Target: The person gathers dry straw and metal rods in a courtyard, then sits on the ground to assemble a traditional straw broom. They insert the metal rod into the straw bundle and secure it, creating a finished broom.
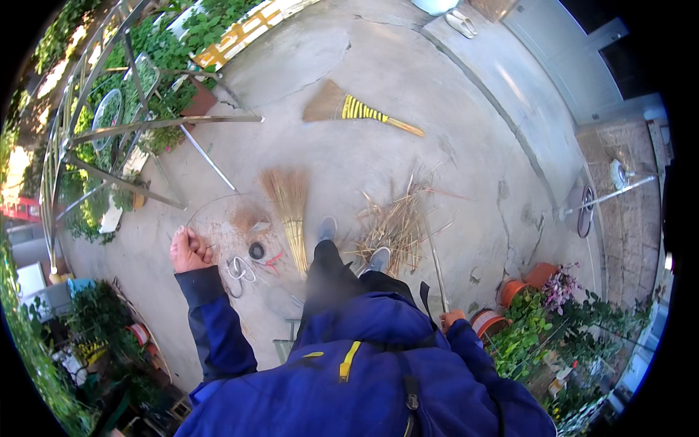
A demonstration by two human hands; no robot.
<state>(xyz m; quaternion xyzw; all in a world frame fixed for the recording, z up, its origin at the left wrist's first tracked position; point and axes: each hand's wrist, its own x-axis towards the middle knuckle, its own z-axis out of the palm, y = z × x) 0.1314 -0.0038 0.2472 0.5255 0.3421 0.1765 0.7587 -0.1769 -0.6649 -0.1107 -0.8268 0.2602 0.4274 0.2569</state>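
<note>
"What are the hands doing?"

"The right hand (453, 318), lower right of centre, is closed around one end of a stick (435, 266). The left hand (191, 250), left of centre, has its fingers curled; a thin wire (204, 205) arcs up beside it, but I can't tell whether it's pinched."

"Which step is that?"

"Handling the stick, I'd judge. The next move calls for a steady right grip and keeping the tip clear of the stalks."

"And the counts?"

"One stick, its far end at one pile of dry stalks (389, 229) near the centre. One black ring (256, 250) and one red-handled tool (274, 260), left of centre. Two brooms: a plain one (290, 207) just left of centre, and one with striped binding (360, 109), upper centre. Upper right, two pale shoes (460, 24)."
</note>
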